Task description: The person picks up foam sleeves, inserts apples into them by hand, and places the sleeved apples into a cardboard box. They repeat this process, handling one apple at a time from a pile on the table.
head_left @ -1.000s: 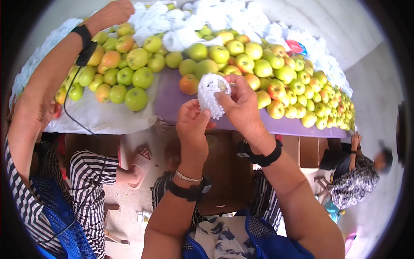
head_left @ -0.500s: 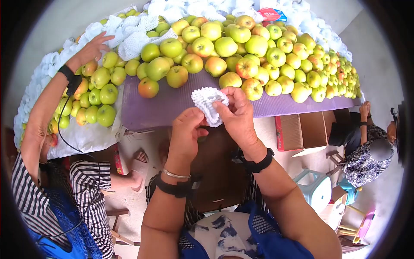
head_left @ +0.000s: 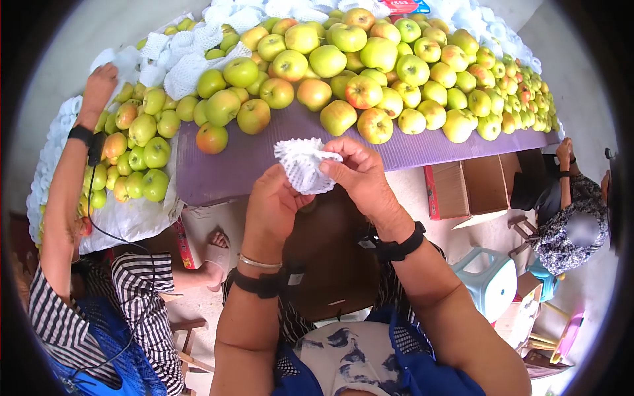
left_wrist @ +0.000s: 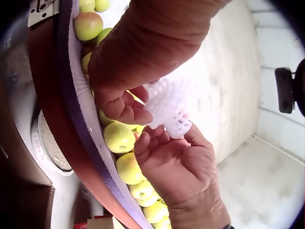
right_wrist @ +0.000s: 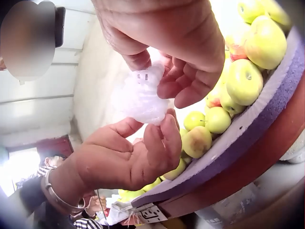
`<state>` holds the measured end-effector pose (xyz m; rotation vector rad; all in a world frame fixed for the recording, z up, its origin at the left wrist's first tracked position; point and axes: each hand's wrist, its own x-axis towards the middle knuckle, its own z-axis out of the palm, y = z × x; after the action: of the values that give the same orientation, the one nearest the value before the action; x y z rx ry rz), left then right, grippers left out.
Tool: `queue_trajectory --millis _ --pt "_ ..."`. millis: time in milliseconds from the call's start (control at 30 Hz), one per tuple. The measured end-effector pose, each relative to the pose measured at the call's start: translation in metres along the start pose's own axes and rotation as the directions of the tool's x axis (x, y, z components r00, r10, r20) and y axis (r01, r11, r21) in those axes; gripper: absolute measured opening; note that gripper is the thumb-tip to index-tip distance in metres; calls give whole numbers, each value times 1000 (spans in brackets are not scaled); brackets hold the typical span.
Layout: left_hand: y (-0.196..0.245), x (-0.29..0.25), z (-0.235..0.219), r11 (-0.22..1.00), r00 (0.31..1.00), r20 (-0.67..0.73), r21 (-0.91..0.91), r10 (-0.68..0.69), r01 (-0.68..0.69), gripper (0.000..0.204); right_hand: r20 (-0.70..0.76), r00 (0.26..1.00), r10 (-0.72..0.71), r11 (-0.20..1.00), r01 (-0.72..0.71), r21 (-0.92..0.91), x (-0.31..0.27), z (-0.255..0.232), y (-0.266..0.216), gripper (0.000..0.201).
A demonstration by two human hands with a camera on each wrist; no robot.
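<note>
A white foam fruit net (head_left: pixel 307 169) is held between both hands in front of the table edge. It looks crumpled and partly flattened, its scalloped rim upward in the head view. My left hand (head_left: pixel 269 208) grips its lower left side with thumb and fingers. The right hand (head_left: pixel 364 179) pinches the upper right edge between thumb and curled fingers. In the right wrist view small slots show in the foam net (right_wrist: pixel 143 98), and the left hand (right_wrist: pixel 128 155) holds it from below. I cannot tell whether anything is inside. Green-yellow apples (head_left: pixel 347 117) lie just beyond the hands.
A purple padded table edge (head_left: pixel 257 152) runs below the apple heap. Foam nets (head_left: pixel 191 56) pile up behind. At left, another person's hand (head_left: pixel 100 86) reaches over apples. An open cardboard box (head_left: pixel 485 185), a pale blue stool (head_left: pixel 489 280) and a seated person (head_left: pixel 574 228) are at right.
The foam net has gone from a rounded shape with its opening showing to a crumpled, flatter one. The head view has shifted. The other person's hand has moved down and left in view.
</note>
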<state>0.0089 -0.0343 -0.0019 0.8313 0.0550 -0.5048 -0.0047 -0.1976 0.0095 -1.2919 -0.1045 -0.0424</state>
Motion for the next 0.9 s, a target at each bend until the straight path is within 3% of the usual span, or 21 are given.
queue_trajectory --millis 100,167,300,400,433,500,567,633,667,700,800,833,867,900 --pt "3 -2 -2 999 999 -8 -31 -43 42 35 2 990 143 962 -140 233 -1 -4 4 13" --pt "5 -3 4 995 1000 -24 -101 -20 18 36 52 986 160 891 -167 422 1 -7 8 14" --pt "1 -1 0 923 997 -69 -386 -18 -10 38 141 971 194 561 -228 796 1 8 -4 21" --pt "3 -5 2 820 997 78 -569 -19 60 38 218 939 265 449 -320 834 0 9 -1 25" --pt "5 -7 8 861 996 93 -506 3 45 36 252 940 230 413 -329 849 0 1 10 22" --pt "11 -9 2 981 998 46 -183 -53 60 40 392 915 98 366 -399 841 6 -8 22 21" --pt "9 -14 12 958 991 -130 285 40 -2 50 204 952 228 473 -292 832 3 -6 20 19" --pt "6 -24 34 851 941 -28 436 337 -291 56 16 948 317 586 -209 783 2 3 12 18" --pt "7 -23 23 750 912 76 544 402 -376 60 -74 939 336 639 -169 751 3 5 11 17" --pt "11 -22 17 627 869 180 626 462 -463 64 -77 940 333 633 -162 757 2 5 11 13" --pt "5 -26 22 754 892 172 481 419 -447 64 -96 945 314 736 -178 654 -2 11 14 9" --pt "2 -24 24 765 863 99 422 495 -487 55 -116 937 329 822 -224 524 -5 13 16 9" --pt "4 -25 23 778 864 69 404 498 -481 54 -207 952 223 951 -166 261 -8 14 16 10" --pt "8 -26 21 792 865 38 385 500 -474 53 -264 960 94 994 -105 -28 -12 15 15 12"
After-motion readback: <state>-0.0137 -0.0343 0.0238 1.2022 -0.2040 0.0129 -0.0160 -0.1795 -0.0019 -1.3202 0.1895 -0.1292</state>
